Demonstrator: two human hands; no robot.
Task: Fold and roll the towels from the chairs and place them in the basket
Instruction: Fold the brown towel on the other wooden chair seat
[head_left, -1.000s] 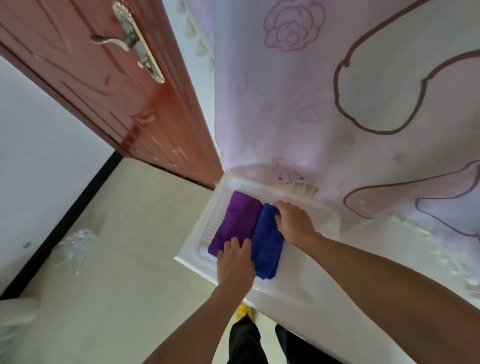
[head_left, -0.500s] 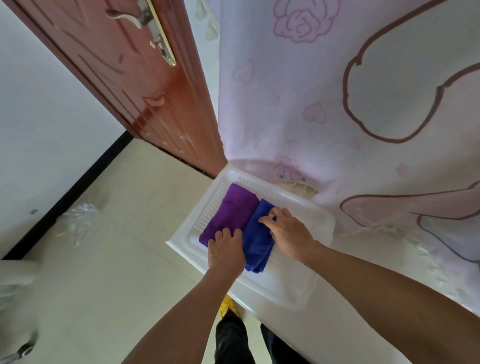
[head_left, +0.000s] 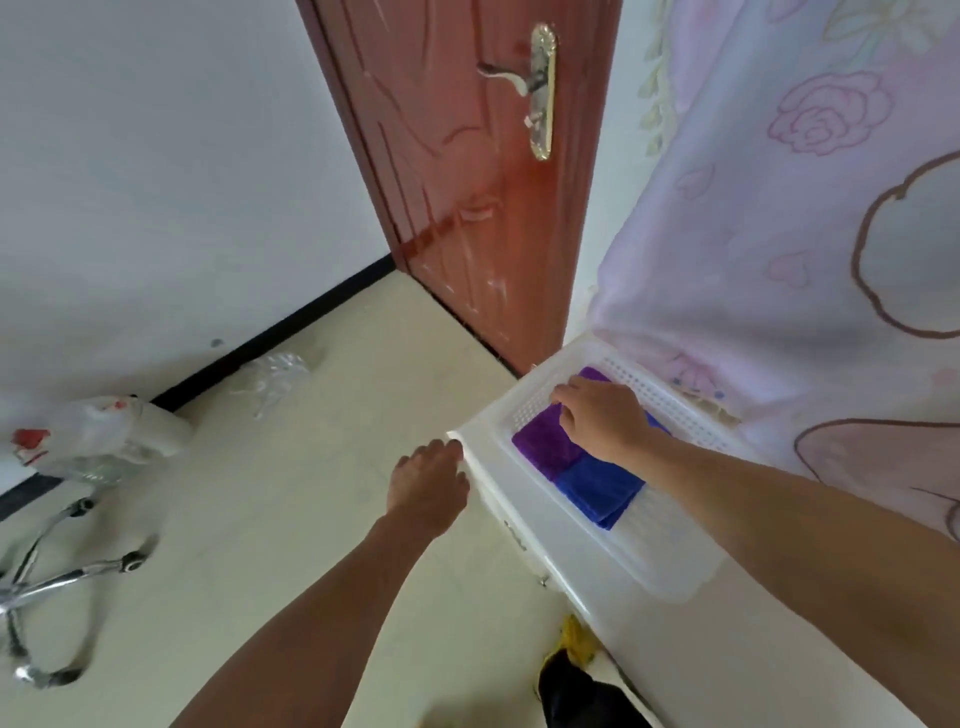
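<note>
While looking down from head height, meets first a dark trouser leg (head_left: 582, 696) and a yellow shoe (head_left: 571, 636) at the bottom edge, right of centre, on a pale cream floor (head_left: 311, 519). Just right of those, a glossy white cabinet top (head_left: 753, 660) running from the lower right corner up toward mid-frame. Set on it, a white plastic basket (head_left: 670, 569) with perforated walls. Inside, toward its far end, two folded towels side by side and touching: a blue towel (head_left: 597, 488) nearer, a purple towel (head_left: 543, 441) beyond it to the left. Laid palm down across both, the right hand (head_left: 602, 415), fingers bent onto the purple cloth by the basket wall; cannot tell whether pinching or only pressing. Left of the cabinet, mid-frame, the left hand (head_left: 428, 480), loose and relaxed, holding nothing, fingertips at the cabinet's left corner, contact unclear.

Farther out at the left edge, a chrome chair base (head_left: 57, 577) on the floor, and above it a white plastic container (head_left: 104, 431) with red marks. Near the black skirting (head_left: 291, 332), a crumpled clear plastic bag (head_left: 275, 371). Behind, filling the upper left, a plain white wall (head_left: 156, 156). At top centre, a reddish-brown door (head_left: 467, 208) with a brass handle (head_left: 519, 85). Down the right side, a pale lilac curtain (head_left: 753, 260) printed with roses and hearts, hanging to the cabinet just behind the basket.
</note>
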